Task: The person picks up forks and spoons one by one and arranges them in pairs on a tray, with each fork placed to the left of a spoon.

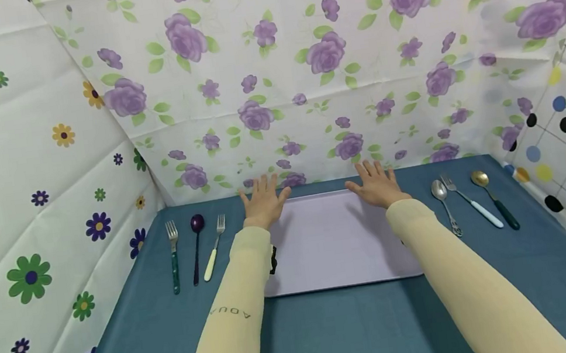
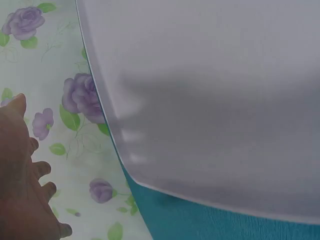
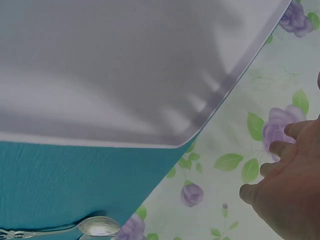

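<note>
A pale lilac tray (image 1: 341, 240) lies on the blue-green tablecloth. My left hand (image 1: 263, 203) is held out over its far left corner, fingers straight and spread, with nothing in it. Over the far right corner my right hand (image 1: 376, 185) reaches out the same way, also holding nothing. Both wrist views show the hands above the tray's surface, the left hand (image 2: 25, 175) and right hand (image 3: 287, 175) apart from its rim. Shadows of the fingers fall across the tray.
Left of the tray lie a green-handled fork (image 1: 173, 257), a dark purple spoon (image 1: 198, 246) and a cream-handled fork (image 1: 215, 246). To its right are a silver spoon (image 1: 446, 206), a white-handled fork (image 1: 471, 200) and a green-handled spoon with a gold bowl (image 1: 495, 200). Floral cloth (image 1: 271, 83) hangs behind.
</note>
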A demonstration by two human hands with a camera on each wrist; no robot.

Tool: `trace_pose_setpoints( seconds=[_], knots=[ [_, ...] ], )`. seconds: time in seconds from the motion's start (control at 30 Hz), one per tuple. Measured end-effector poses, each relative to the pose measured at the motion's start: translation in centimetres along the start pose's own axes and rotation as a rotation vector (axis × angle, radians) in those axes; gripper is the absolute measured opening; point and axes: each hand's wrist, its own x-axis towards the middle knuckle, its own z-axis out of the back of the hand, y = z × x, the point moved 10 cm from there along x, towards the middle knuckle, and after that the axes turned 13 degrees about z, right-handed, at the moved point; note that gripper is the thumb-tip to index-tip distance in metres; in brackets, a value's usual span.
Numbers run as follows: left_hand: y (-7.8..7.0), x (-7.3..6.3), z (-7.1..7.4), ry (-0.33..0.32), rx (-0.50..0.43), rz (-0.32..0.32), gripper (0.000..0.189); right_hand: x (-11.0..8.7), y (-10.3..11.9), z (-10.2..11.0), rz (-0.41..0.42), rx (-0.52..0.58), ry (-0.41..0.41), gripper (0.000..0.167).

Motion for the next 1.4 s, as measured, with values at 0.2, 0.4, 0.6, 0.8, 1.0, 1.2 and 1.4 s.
trace_pose_setpoints(
  seconds=[0.2, 0.4, 0.6, 0.8, 1.0, 1.2, 1.4],
  knots=[
    [0.8, 0.4, -0.2, -0.004, -0.001, -0.006, 0.075, -0.4, -0.7, -0.1, -0.001, 0.019, 0.01, 0.083],
    [1.0, 0.1, -0.3, 0.004, -0.007, -0.006, 0.075, -1.2, -1.2, -0.1, -0.006, 0.049, 0.02, 0.087],
    [1.2, 0.1, -0.3, 0.013, 0.004, 0.007, 0.074, -1.5, -1.8, 0.0, -0.023, 0.042, 0.021, 0.087],
    [2.0, 0.3, -0.4, 0.025, -0.005, 0.014, 0.074, -0.9, -3.9, -0.7, -0.022, 0.06, 0.014, 0.093],
    [3.4, 0.6, -0.3, 0.021, -0.02, 0.027, 0.073, -0.6, -6.1, -1.6, -0.018, 0.088, 0.012, 0.103],
    [4.1, 0.7, -0.1, 0.021, -0.022, 0.022, 0.074, -1.4, -6.9, -1.4, -0.013, 0.106, -0.012, 0.103],
    [4.6, 0.6, 0.6, 0.029, -0.026, 0.006, 0.074, -2.9, -5.8, -0.6, -0.013, 0.116, 0.005, 0.09]
  ],
)
